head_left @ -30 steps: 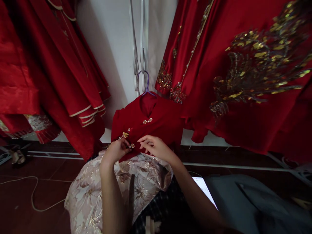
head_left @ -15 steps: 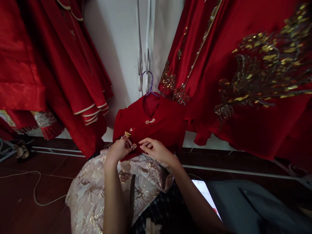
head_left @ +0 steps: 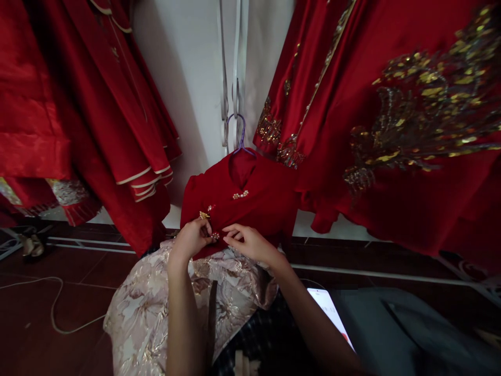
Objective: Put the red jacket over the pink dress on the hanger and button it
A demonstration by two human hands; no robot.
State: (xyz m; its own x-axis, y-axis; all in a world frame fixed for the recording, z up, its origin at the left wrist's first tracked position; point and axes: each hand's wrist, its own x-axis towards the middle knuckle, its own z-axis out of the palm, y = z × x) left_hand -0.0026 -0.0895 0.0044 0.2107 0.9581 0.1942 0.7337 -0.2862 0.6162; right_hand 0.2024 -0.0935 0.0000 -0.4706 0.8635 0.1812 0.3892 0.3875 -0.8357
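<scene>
A red garment [head_left: 266,183] hangs from a purple hanger [head_left: 242,137], its lower part resting against a pale floral cloth [head_left: 136,308]. My left hand [head_left: 190,240] is closed on the garment's front, thumb and fingers pinched beside a small beaded flower ornament [head_left: 215,236]. A gold ornament [head_left: 204,214] sits just above those fingers, and a pearl ornament [head_left: 240,195] lies below the neckline. Just right of the beaded flower, my right hand [head_left: 248,243] has thumb and forefinger brought together. Whatever is between them is too small to make out.
Red garments [head_left: 117,115] hang at the left, and a red dress with gold sequins [head_left: 426,104] at the right. A lit phone [head_left: 326,310] lies by my right forearm, beside a dark grey surface [head_left: 368,324]. A pale cable [head_left: 58,308] crosses the floor.
Both hands stay almost in place at the garment. The view has shifted very slightly; my right fingers have barely moved.
</scene>
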